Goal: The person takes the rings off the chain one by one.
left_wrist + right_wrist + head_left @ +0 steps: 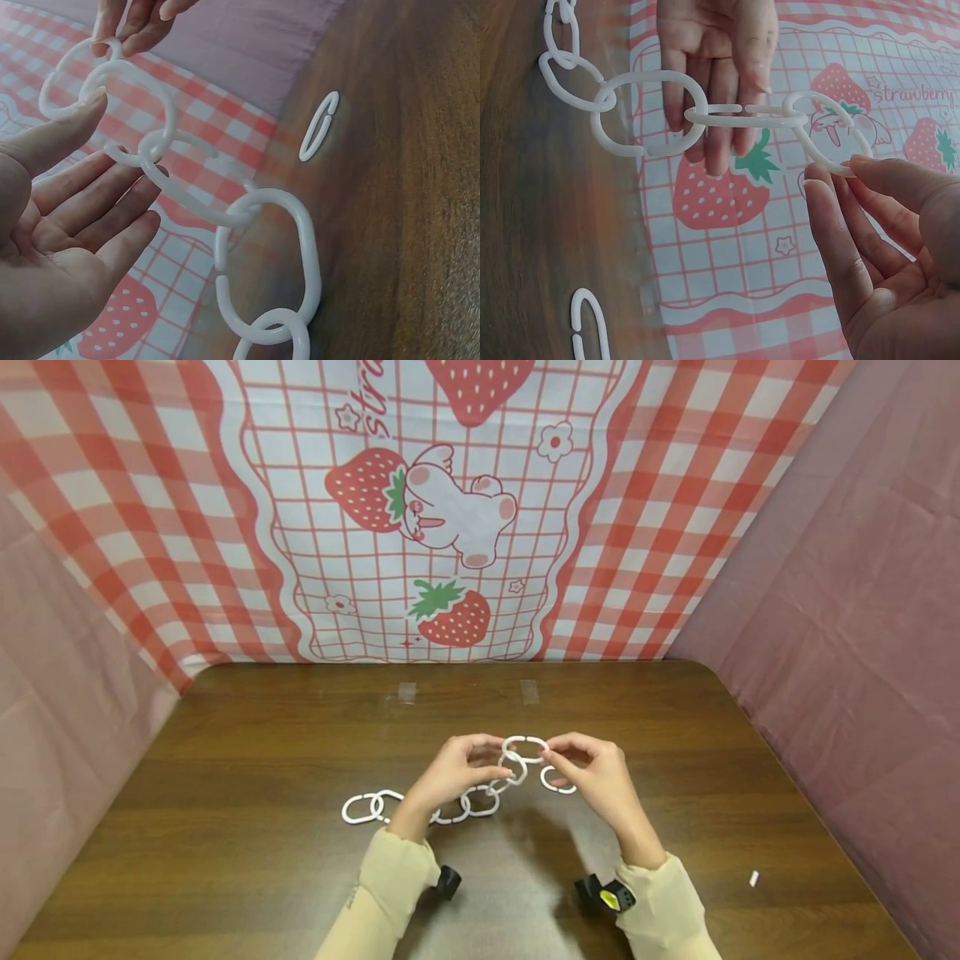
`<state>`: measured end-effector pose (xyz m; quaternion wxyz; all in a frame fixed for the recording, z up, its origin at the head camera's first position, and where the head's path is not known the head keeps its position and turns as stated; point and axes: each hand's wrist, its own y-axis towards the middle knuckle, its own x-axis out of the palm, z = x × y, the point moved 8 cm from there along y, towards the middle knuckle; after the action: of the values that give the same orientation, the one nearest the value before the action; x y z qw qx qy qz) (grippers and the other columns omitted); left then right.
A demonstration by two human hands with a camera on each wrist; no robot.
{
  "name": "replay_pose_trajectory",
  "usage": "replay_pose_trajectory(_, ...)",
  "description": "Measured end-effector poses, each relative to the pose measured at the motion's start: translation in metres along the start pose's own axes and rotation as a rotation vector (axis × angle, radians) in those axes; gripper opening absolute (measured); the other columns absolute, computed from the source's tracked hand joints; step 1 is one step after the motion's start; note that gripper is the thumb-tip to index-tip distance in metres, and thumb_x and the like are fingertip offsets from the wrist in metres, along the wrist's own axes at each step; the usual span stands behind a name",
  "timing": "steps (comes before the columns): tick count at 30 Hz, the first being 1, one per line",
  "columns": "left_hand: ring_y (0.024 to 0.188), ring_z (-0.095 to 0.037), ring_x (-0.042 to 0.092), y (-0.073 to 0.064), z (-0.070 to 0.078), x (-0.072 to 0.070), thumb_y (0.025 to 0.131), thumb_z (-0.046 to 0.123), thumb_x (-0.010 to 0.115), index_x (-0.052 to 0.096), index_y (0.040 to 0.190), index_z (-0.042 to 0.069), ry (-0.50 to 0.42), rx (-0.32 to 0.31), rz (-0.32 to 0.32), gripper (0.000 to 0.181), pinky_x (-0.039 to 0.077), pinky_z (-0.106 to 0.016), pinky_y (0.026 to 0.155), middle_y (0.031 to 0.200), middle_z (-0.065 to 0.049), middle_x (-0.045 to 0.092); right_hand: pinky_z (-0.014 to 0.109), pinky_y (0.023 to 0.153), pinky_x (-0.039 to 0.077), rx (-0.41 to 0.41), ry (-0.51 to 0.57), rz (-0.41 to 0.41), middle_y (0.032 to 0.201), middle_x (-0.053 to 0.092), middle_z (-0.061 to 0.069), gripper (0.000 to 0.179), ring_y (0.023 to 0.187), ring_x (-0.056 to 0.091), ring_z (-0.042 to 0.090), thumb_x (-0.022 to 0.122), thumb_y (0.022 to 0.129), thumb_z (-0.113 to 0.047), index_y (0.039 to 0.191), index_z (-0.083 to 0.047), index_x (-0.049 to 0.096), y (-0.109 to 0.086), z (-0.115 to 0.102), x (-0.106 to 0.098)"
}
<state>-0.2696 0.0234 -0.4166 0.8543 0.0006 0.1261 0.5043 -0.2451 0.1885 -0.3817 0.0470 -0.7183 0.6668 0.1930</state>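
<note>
A chain of white plastic C-shaped links (309, 247) runs up from the table to both hands. My right hand (603, 781) pinches the raised end link (46, 97) between thumb and fingertips. At the second link (742, 121), which passes through the end link, my left hand (453, 772) has its thumb on one side and fingers behind. The rest of the chain hangs down leftward and lies on the table, partly hidden behind the left wrist in the head view. One loose link (601, 326) lies on the table below the right hand.
The brown wooden table (262, 718) has two strips of clear tape (530, 692) near its back edge. A small white piece (754, 878) lies at the right. Strawberry-print cloth (450, 552) hangs behind, with pink cloth (847, 610) along the sides.
</note>
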Motion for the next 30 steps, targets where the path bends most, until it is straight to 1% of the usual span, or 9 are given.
replay_pose_trajectory(6, 0.111, -0.044, 0.061, 0.000, -0.003, 0.002, 0.086, 0.004, 0.070, 0.060, 0.118, -0.013, 0.026, -0.016, -0.014, 0.038, 0.057, -0.026, 0.086, 0.118, -0.033, 0.063, 0.033, 0.060, 0.061, -0.007, 0.007, 0.000, 0.094, 0.068, 0.032, 0.021, 0.072, 0.067, -0.003, 0.067, 0.087, 0.001, 0.101, 0.015, 0.065, -0.001, -0.004, -0.001)
replay_pose_trajectory(9, 0.112, -0.043, 0.061, 0.001, -0.004, 0.005, 0.086, 0.004, 0.070, 0.060, 0.117, -0.013, 0.020, -0.013, -0.032, 0.036, 0.057, -0.026, 0.087, 0.118, -0.032, 0.063, 0.029, 0.060, 0.060, -0.003, 0.017, 0.000, 0.094, 0.068, 0.033, 0.021, 0.072, 0.067, -0.003, 0.067, 0.087, 0.001, 0.102, 0.016, 0.064, -0.001, -0.006, -0.001)
replay_pose_trajectory(12, 0.113, -0.045, 0.060, 0.001, -0.005, 0.008, 0.087, 0.002, 0.069, 0.059, 0.118, -0.013, -0.026, -0.013, -0.066, 0.036, 0.056, -0.025, 0.087, 0.118, -0.032, 0.063, 0.028, 0.060, 0.060, 0.000, 0.026, 0.001, 0.094, 0.068, 0.033, 0.021, 0.072, 0.067, -0.002, 0.067, 0.087, 0.001, 0.102, 0.016, 0.065, -0.002, -0.007, -0.002)
replay_pose_trajectory(15, 0.112, -0.044, 0.061, 0.001, -0.006, 0.012, 0.087, 0.002, 0.068, 0.057, 0.119, -0.012, -0.056, -0.021, -0.102, 0.036, 0.056, -0.024, 0.087, 0.119, -0.031, 0.063, 0.029, 0.060, 0.060, -0.003, 0.032, 0.004, 0.093, 0.068, 0.033, 0.020, 0.072, 0.067, -0.001, 0.068, 0.087, 0.000, 0.101, 0.015, 0.065, -0.003, -0.009, -0.003)
replay_pose_trajectory(21, 0.106, -0.032, 0.067, 0.002, -0.009, 0.016, 0.087, 0.002, 0.069, 0.059, 0.118, -0.010, -0.039, -0.019, -0.132, 0.035, 0.056, -0.021, 0.085, 0.115, -0.026, 0.067, 0.031, 0.059, 0.060, -0.013, 0.067, 0.017, 0.090, 0.068, 0.032, 0.021, 0.071, 0.069, 0.000, 0.067, 0.087, 0.000, 0.101, 0.017, 0.064, -0.005, -0.012, -0.005)
replay_pose_trajectory(23, 0.104, -0.028, 0.068, 0.002, -0.009, 0.017, 0.086, 0.002, 0.069, 0.060, 0.117, -0.011, -0.038, -0.012, -0.133, 0.034, 0.055, -0.020, 0.084, 0.113, -0.026, 0.068, 0.032, 0.059, 0.061, -0.010, 0.098, 0.025, 0.088, 0.070, 0.026, 0.022, 0.071, 0.069, 0.002, 0.067, 0.087, 0.001, 0.101, 0.018, 0.063, -0.004, -0.012, -0.006)
replay_pose_trajectory(26, 0.101, -0.022, 0.069, 0.002, -0.009, 0.016, 0.086, 0.002, 0.069, 0.061, 0.114, -0.011, -0.048, -0.013, -0.126, 0.032, 0.055, -0.020, 0.083, 0.111, -0.026, 0.068, 0.034, 0.059, 0.061, 0.008, 0.151, 0.034, 0.082, 0.073, 0.009, 0.023, 0.072, 0.070, 0.004, 0.067, 0.088, 0.001, 0.101, 0.019, 0.062, -0.004, -0.011, -0.008)
replay_pose_trajectory(28, 0.098, -0.020, 0.070, 0.002, -0.009, 0.015, 0.086, 0.002, 0.069, 0.062, 0.112, -0.010, -0.054, -0.014, -0.118, 0.029, 0.056, -0.021, 0.083, 0.108, -0.026, 0.069, 0.035, 0.060, 0.061, 0.021, 0.174, 0.044, 0.078, 0.072, -0.004, 0.023, 0.072, 0.070, 0.005, 0.066, 0.088, 0.001, 0.101, 0.020, 0.061, -0.003, -0.009, -0.009)
replay_pose_trajectory(30, 0.096, -0.021, 0.071, 0.002, -0.009, 0.014, 0.087, 0.003, 0.069, 0.063, 0.110, -0.009, -0.059, -0.021, -0.104, 0.027, 0.056, -0.023, 0.081, 0.105, -0.026, 0.070, 0.036, 0.060, 0.061, 0.033, 0.184, 0.062, 0.076, 0.070, -0.012, 0.023, 0.073, 0.070, 0.005, 0.065, 0.089, 0.001, 0.101, 0.020, 0.060, -0.003, -0.008, -0.011)
